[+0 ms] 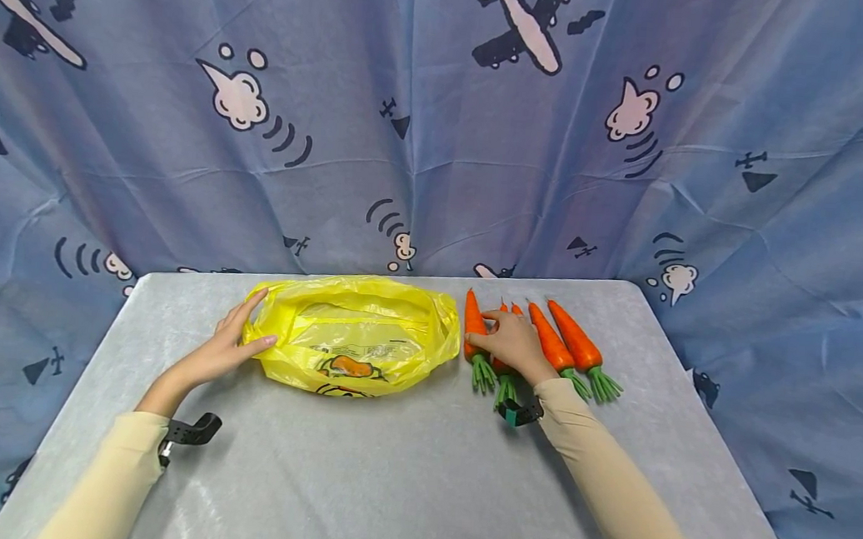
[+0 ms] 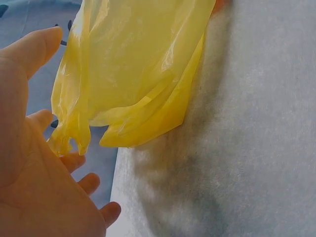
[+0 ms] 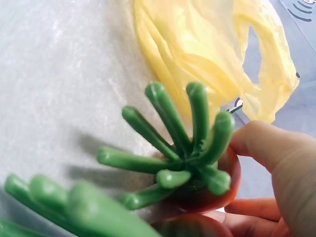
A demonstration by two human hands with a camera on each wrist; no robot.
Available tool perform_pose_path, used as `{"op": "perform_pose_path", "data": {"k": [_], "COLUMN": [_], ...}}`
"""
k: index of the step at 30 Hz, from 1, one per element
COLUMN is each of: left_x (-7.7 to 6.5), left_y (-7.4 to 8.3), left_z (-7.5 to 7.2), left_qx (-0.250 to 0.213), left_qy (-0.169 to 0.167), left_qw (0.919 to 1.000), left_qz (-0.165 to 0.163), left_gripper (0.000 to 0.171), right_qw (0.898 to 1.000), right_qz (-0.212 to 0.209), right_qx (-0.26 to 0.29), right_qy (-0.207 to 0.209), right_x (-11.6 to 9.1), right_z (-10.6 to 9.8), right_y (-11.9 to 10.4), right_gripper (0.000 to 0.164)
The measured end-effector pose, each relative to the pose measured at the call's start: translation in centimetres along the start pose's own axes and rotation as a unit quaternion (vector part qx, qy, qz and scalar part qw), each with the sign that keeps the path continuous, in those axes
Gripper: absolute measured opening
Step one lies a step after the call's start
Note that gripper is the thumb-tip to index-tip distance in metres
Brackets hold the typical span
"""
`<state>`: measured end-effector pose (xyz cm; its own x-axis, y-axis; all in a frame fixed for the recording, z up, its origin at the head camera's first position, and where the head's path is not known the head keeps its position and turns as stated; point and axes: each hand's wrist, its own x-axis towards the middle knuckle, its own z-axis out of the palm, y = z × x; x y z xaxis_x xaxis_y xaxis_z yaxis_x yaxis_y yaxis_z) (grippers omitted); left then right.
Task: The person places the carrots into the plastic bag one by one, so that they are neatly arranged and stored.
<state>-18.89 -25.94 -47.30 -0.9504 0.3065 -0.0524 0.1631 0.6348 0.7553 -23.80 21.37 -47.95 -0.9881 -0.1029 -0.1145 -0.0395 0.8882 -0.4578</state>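
A yellow plastic bag lies with its mouth spread wide and a printed picture on its near side. My left hand is at the bag's left end, fingers extended and thumb apart, touching the edge. In the left wrist view the bag's crumpled handle hangs beside those fingers. To the right of the bag, my right hand pinches the leftmost orange carrot between thumb and fingers. That carrot's green stems point toward the right wrist camera. Beneath the hand, other carrots are partly hidden.
Two more carrots, one nearer the hand and one at the far right, lie slanted with stems toward me. Everything rests on a grey-white table. Behind its back edge hangs a blue patterned curtain.
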Motion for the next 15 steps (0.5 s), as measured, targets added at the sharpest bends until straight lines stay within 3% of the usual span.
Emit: {"op": "perform_pose_path", "data": {"k": [15], "left_x": [-0.17], "left_y": [0.33], "left_z": [0.10], "left_qx": [-0.004], "left_qy": [-0.004], "left_qw": [1.0000], "left_qz": [-0.003], "left_gripper": [0.087], "right_qw": [0.999], "right_qz": [0.007], "right_qx": [0.049], "right_qy": [-0.001], "right_x": [0.22], "right_z": [-0.39], "right_y": [0.13], "right_gripper": [0.068]}}
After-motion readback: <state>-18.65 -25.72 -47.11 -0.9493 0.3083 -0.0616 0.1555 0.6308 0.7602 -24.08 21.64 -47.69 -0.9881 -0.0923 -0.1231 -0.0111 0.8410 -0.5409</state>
